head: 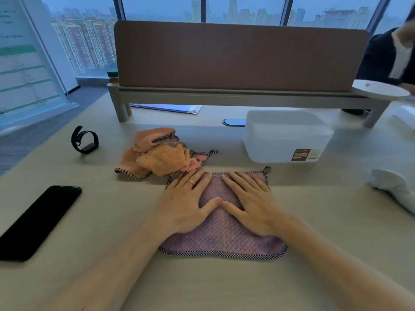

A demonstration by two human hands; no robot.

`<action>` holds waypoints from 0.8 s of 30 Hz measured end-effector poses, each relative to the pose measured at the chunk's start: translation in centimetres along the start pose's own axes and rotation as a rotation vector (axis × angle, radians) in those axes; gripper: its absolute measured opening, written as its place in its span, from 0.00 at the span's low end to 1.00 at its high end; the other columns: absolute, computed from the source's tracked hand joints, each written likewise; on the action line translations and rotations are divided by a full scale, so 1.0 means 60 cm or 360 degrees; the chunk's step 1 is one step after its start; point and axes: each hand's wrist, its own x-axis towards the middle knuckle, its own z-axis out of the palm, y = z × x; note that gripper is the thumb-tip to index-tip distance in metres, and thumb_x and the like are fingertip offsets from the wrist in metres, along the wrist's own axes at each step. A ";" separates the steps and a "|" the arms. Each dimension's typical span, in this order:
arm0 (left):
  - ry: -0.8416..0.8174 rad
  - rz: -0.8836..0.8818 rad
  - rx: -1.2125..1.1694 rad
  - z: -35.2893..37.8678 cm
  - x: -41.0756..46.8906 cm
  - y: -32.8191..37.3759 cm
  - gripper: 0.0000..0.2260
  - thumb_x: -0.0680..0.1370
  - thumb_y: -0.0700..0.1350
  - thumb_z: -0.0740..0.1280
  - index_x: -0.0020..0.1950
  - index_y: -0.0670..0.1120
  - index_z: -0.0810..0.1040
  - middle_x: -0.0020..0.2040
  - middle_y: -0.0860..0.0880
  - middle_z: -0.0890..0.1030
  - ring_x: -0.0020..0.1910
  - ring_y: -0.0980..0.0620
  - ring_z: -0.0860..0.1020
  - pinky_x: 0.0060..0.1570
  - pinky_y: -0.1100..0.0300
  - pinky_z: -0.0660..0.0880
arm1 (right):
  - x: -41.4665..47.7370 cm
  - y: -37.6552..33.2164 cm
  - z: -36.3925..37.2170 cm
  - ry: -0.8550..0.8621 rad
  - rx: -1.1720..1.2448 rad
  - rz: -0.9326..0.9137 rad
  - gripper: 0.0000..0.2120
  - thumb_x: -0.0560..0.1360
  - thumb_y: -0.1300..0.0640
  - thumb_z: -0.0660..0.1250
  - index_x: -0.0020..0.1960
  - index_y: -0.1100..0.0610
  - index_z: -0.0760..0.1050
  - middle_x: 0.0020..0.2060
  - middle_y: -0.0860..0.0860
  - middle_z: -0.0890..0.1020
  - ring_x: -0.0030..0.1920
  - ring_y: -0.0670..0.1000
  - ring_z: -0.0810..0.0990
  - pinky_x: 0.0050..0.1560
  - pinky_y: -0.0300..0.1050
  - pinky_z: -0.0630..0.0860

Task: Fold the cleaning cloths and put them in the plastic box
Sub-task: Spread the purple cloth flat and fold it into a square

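Observation:
A pink-purple cleaning cloth (224,241) with a dark checked border lies spread flat on the desk in front of me. My left hand (186,200) presses flat on its left half, fingers straight, a ring on one finger. My right hand (249,203) lies flat on its right half; the two thumbs touch in the middle. Behind the cloth to the left sits a crumpled heap of orange and pink cloths (161,157). The translucent plastic box (285,135) with a brown label stands at the back right, open on top.
A black phone (38,221) lies at the left near the desk edge and a black wristwatch (84,140) stands behind it. A brown divider on a raised shelf (240,95) closes the back. White fabric (395,187) lies far right. A person in dark clothes (386,55) is at upper right.

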 end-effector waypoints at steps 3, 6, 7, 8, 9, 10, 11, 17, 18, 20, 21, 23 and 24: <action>0.0217 0.0026 -0.0303 -0.014 -0.019 0.006 0.33 0.80 0.69 0.51 0.83 0.56 0.55 0.84 0.57 0.52 0.82 0.59 0.47 0.80 0.54 0.50 | -0.010 0.000 -0.008 0.0137 0.0111 -0.0062 0.39 0.76 0.26 0.39 0.83 0.42 0.48 0.83 0.43 0.50 0.82 0.45 0.44 0.82 0.55 0.44; 0.0372 0.0240 -0.0538 -0.046 -0.083 0.001 0.27 0.81 0.64 0.58 0.79 0.58 0.65 0.79 0.63 0.61 0.78 0.65 0.57 0.75 0.65 0.56 | -0.049 0.001 -0.036 0.0444 0.0257 -0.0237 0.31 0.82 0.33 0.51 0.81 0.45 0.58 0.81 0.44 0.59 0.81 0.44 0.53 0.82 0.49 0.50; 0.0333 0.0323 -0.0539 -0.051 -0.109 -0.008 0.25 0.80 0.63 0.61 0.76 0.58 0.69 0.76 0.64 0.66 0.75 0.66 0.63 0.72 0.68 0.60 | -0.067 0.002 -0.045 0.0460 0.0290 -0.0307 0.29 0.82 0.35 0.54 0.80 0.46 0.60 0.79 0.43 0.62 0.80 0.43 0.57 0.81 0.46 0.52; 0.0286 0.0408 -0.0496 -0.053 -0.134 -0.020 0.22 0.78 0.62 0.65 0.72 0.58 0.74 0.71 0.64 0.71 0.71 0.66 0.68 0.70 0.67 0.65 | -0.087 0.006 -0.052 0.0412 0.0303 -0.0385 0.28 0.82 0.36 0.56 0.79 0.46 0.62 0.78 0.42 0.63 0.79 0.42 0.60 0.79 0.43 0.55; 0.0242 0.0479 -0.0438 -0.053 -0.155 -0.033 0.20 0.77 0.62 0.68 0.67 0.58 0.77 0.67 0.64 0.74 0.67 0.65 0.72 0.67 0.65 0.70 | -0.108 0.014 -0.054 0.0328 0.0292 -0.0460 0.27 0.82 0.36 0.58 0.78 0.45 0.63 0.77 0.41 0.65 0.77 0.42 0.63 0.78 0.41 0.58; 0.0206 0.0520 -0.0408 -0.051 -0.169 -0.047 0.19 0.75 0.61 0.71 0.64 0.58 0.78 0.63 0.64 0.75 0.64 0.63 0.74 0.64 0.63 0.72 | -0.127 0.023 -0.055 0.0256 0.0255 -0.0522 0.27 0.82 0.36 0.59 0.77 0.46 0.66 0.74 0.42 0.68 0.75 0.42 0.67 0.76 0.41 0.62; 0.0172 0.0526 -0.0413 -0.050 -0.179 -0.059 0.17 0.74 0.60 0.73 0.61 0.59 0.79 0.61 0.64 0.75 0.62 0.62 0.76 0.62 0.62 0.73 | -0.144 0.034 -0.055 0.0227 0.0208 -0.0567 0.25 0.81 0.36 0.61 0.74 0.46 0.69 0.71 0.42 0.71 0.71 0.43 0.71 0.73 0.41 0.67; 0.0189 0.0541 -0.0535 -0.043 -0.170 -0.081 0.06 0.77 0.56 0.71 0.53 0.58 0.83 0.53 0.63 0.79 0.54 0.59 0.80 0.54 0.60 0.76 | -0.172 0.068 -0.049 0.0252 0.0282 -0.0629 0.09 0.80 0.46 0.69 0.57 0.48 0.78 0.55 0.41 0.77 0.55 0.44 0.78 0.55 0.44 0.76; 0.0214 0.0555 -0.0517 -0.044 -0.166 -0.079 0.05 0.78 0.54 0.70 0.52 0.57 0.84 0.52 0.62 0.79 0.52 0.59 0.80 0.52 0.59 0.77 | -0.170 0.069 -0.045 0.0277 0.0305 -0.0637 0.07 0.80 0.49 0.69 0.56 0.49 0.78 0.54 0.41 0.78 0.54 0.45 0.78 0.53 0.45 0.77; 0.0257 0.0565 -0.0459 -0.043 -0.161 -0.076 0.06 0.80 0.51 0.67 0.53 0.54 0.84 0.51 0.61 0.80 0.51 0.60 0.80 0.50 0.59 0.78 | -0.172 0.071 -0.039 0.0340 0.0322 -0.0637 0.04 0.80 0.54 0.69 0.55 0.51 0.79 0.53 0.42 0.79 0.54 0.45 0.79 0.53 0.45 0.77; 0.0271 0.0551 -0.0442 -0.042 -0.160 -0.077 0.07 0.80 0.49 0.66 0.54 0.54 0.83 0.52 0.61 0.80 0.51 0.61 0.80 0.50 0.60 0.78 | -0.177 0.073 -0.036 0.0363 0.0353 -0.0627 0.04 0.80 0.56 0.69 0.55 0.51 0.79 0.53 0.42 0.79 0.54 0.45 0.79 0.53 0.44 0.77; 0.0308 0.0466 -0.0450 -0.041 -0.162 -0.081 0.10 0.78 0.44 0.65 0.56 0.55 0.81 0.53 0.62 0.79 0.53 0.62 0.80 0.53 0.62 0.76 | -0.186 0.075 -0.032 0.0393 0.0437 -0.0567 0.07 0.79 0.60 0.70 0.55 0.51 0.80 0.55 0.42 0.80 0.56 0.44 0.80 0.55 0.42 0.77; 0.0322 0.0408 -0.0477 -0.039 -0.163 -0.083 0.13 0.77 0.41 0.65 0.56 0.56 0.80 0.53 0.63 0.79 0.53 0.62 0.80 0.53 0.62 0.75 | -0.190 0.075 -0.030 0.0404 0.0465 -0.0533 0.09 0.78 0.62 0.70 0.55 0.51 0.80 0.55 0.41 0.80 0.57 0.43 0.80 0.57 0.40 0.76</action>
